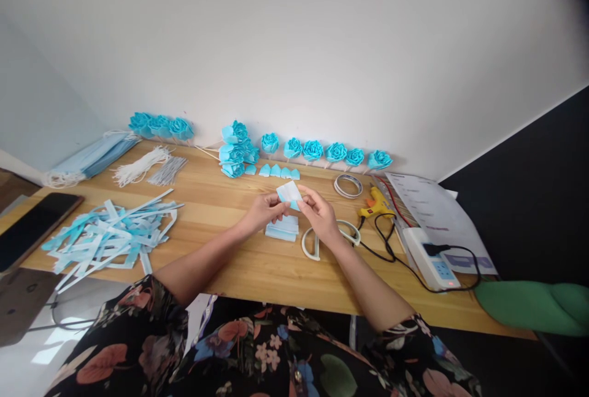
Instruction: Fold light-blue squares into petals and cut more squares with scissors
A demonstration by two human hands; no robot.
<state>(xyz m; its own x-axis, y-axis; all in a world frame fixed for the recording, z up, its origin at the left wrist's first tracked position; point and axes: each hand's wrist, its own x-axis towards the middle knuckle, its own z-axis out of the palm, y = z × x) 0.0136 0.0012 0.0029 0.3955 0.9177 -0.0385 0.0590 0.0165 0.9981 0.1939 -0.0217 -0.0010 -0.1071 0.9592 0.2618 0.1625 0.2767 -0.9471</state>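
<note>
Between the fingertips of my left hand [265, 211] and my right hand [317, 210] is a small square of mask fabric [288, 191], white with a light blue lower edge. Both hands pinch it, thumbs toward me, above the table. Just below lies a stack of pale blue and white fabric pieces [281, 229]. White-handled scissors [310, 245] rest under my right wrist; their blades are hidden. Behind the hands, several folded blue petal pieces [276, 170] stand in a row.
Blue fabric roses [313, 150] line the wall. Fabric strips [115, 234], a phone [37, 225], white ear loops [140, 165], grey wires [168, 170] and face masks [92, 158] lie left. A tape roll [348, 186], yellow glue gun [377, 202], cables and power strip [430, 259] sit right.
</note>
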